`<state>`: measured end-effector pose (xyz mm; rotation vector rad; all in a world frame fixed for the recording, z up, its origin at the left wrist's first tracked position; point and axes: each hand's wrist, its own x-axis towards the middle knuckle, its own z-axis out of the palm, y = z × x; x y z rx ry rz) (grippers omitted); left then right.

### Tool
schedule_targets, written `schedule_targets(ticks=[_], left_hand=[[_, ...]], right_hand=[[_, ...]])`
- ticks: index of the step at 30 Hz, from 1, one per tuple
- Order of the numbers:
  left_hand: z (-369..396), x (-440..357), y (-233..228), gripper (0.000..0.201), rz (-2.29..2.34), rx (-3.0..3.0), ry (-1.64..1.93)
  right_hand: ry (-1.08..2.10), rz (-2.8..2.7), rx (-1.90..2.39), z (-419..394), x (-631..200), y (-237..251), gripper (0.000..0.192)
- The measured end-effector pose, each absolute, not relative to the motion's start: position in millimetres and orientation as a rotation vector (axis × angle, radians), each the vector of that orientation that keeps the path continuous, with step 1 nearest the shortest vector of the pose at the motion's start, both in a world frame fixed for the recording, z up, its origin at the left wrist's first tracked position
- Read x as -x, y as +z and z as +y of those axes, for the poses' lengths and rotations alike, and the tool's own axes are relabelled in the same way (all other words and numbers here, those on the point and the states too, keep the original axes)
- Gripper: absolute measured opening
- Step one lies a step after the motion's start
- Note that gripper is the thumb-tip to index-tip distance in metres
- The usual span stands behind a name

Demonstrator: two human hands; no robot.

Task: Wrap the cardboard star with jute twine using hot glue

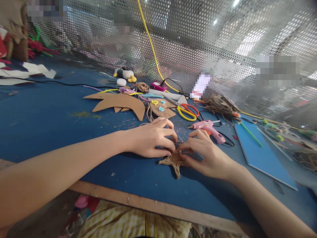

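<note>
Hands pinch a twine star near the tabletop's front edge: left hand and right hand press fingertips together on its top. Twine could slip loose if glue hasn't set. Glue gun lies just behind, scissors farther back. No readable writing.

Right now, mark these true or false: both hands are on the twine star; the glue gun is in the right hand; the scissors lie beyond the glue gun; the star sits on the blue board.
1. Both the left hand and the right hand touch the twine-wrapped star: true.
2. The glue gun is in the right hand: false, it lies on the table.
3. The scissors lie beyond the glue gun: true.
4. The star sits on the blue board: false, it lies on the table left of it.
</note>
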<state>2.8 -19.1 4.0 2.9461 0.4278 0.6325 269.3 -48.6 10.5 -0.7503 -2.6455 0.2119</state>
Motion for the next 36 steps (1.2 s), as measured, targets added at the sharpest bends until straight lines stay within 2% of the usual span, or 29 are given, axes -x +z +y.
schedule_targets(ticks=[8,25,36], left_hand=[[-20,-4,6,0.014,0.412,-2.978,0.586],[-19,-4,1,0.014,0.456,-2.931,0.613],[-20,-5,-3,0.021,0.457,-2.857,0.662]], right_hand=[[0.199,-2.656,0.657,-48,-269,13,0.007],[0.063,-2.676,0.574,-47,-266,12,0.009],[0.232,-2.684,0.659,-46,-272,14,0.012]])
